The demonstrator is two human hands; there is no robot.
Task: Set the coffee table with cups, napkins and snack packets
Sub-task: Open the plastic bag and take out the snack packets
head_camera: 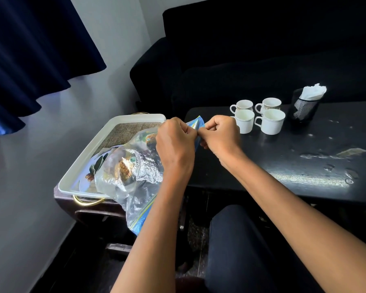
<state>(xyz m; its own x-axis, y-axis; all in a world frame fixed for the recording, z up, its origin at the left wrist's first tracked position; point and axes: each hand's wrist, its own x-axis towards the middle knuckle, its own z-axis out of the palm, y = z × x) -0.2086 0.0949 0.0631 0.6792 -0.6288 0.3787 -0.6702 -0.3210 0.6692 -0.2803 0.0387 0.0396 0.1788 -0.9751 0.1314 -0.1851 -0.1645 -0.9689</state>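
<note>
Over a white tray [76, 166], left hand [175, 144] and right hand [221, 134] pinched the blue seal of a clear snack bag [131, 172], apparently to open it; four cups [260, 115] and napkins [313, 92] waited on the coffee table [304, 166].

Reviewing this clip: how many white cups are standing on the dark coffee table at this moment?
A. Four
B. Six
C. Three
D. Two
A. Four white cups stand in a two-by-two cluster on the coffee table, left of the black napkin holder, while the left hand and right hand both pinch the top edge of the snack bag.
</note>
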